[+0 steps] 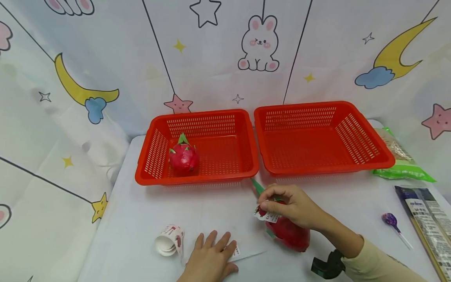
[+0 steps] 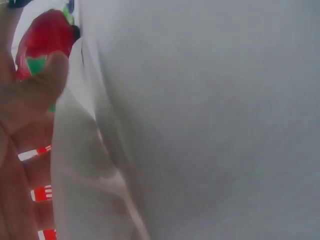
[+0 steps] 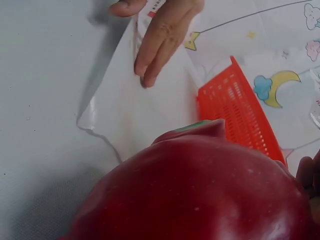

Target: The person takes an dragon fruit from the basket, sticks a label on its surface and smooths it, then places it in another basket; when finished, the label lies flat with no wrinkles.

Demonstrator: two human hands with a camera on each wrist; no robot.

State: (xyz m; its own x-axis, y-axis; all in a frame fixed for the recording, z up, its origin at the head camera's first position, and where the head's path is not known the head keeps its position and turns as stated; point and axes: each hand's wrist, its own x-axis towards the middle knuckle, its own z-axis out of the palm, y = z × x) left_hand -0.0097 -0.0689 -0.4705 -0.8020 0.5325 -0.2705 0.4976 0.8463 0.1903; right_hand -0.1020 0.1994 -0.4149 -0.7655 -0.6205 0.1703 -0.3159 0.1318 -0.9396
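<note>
My right hand (image 1: 296, 205) pinches a small printed sticker (image 1: 267, 216) between thumb and fingertips. Directly under it, a red dragon fruit (image 1: 290, 235) lies on the table, its green tip pointing toward the baskets. That same fruit fills the bottom of the right wrist view, large and close. Spread nearly straight, the fingers of my left hand (image 1: 211, 258) rest on a strip of white label backing (image 3: 115, 100). Beside this hand stands a partly unrolled label roll (image 1: 169, 239). In the left wrist view, pale material hides most of the scene.
Two red plastic baskets stand at the back; the left basket (image 1: 211, 179) holds another dragon fruit (image 1: 184, 157), the right basket (image 1: 324, 169) is beside it. At right lie a green snack bag (image 1: 403, 170), a lollipop (image 1: 390, 220) and a long dark packet (image 1: 424, 219).
</note>
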